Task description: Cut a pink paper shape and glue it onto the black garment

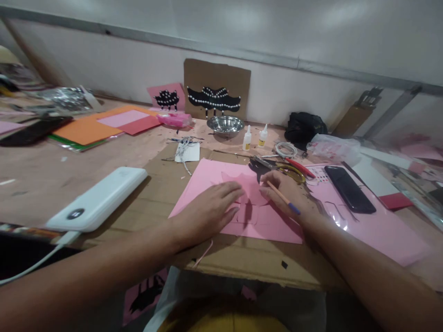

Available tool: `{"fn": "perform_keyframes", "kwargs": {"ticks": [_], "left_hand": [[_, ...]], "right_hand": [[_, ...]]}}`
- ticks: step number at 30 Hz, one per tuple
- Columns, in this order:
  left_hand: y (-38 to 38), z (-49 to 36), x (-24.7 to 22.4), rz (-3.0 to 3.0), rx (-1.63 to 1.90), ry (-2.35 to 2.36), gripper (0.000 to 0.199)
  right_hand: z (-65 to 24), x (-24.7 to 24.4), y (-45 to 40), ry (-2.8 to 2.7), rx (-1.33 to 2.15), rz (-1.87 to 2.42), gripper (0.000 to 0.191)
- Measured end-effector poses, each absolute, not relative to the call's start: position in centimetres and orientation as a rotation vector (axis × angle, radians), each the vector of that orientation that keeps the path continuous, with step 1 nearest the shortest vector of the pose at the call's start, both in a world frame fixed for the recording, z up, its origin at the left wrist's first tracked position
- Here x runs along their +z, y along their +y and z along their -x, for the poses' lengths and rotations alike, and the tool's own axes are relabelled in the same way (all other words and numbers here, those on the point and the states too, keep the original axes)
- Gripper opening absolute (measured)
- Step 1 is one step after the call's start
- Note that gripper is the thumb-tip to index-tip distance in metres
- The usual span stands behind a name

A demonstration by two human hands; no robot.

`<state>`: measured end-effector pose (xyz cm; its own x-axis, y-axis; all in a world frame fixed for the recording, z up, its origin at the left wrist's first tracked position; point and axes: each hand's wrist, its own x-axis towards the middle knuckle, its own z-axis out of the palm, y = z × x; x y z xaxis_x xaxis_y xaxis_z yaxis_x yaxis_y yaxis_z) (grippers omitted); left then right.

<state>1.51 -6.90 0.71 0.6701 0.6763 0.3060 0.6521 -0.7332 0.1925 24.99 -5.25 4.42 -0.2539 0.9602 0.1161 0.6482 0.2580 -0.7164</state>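
My left hand [220, 203] lies flat on a pink sheet [277, 229], its fingers stretched out over the left edge of a pink cut-out shape [249, 185]. A pen [279, 193] with an orange barrel and a blue end is held in my right hand [289, 191], at the right edge of the cut-out. The pen's tip is hidden by my fingers. Faint drawn lines show on the sheet below the cut-out. Just beyond my right hand lie scissors [294, 173] with yellowish handles, beside a black paper piece [255, 168].
Cardboard [242, 256] lies under the sheet. A white power bank [100, 198] with a cable is at the left, a black phone [349, 189] at the right. Behind stand a steel bowl [225, 125], two glue bottles [247, 139] and a beaded black cut-out [213, 100] on cardboard.
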Motion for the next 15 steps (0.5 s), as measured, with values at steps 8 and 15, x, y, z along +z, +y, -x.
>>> {"fn": "perform_keyframes", "kwargs": {"ticks": [8, 15], "left_hand": [[-4.5, 0.0, 2.9, -1.662, 1.134, 1.453, 0.055], [-4.2, -2.2, 4.9, -1.268, 0.889, 1.228, 0.032]], "right_hand": [[-26.0, 1.8, -4.0, -1.602, 1.033, 1.222, 0.028], [-26.0, 1.9, -3.4, -1.606, 1.007, 1.19, 0.029]]}}
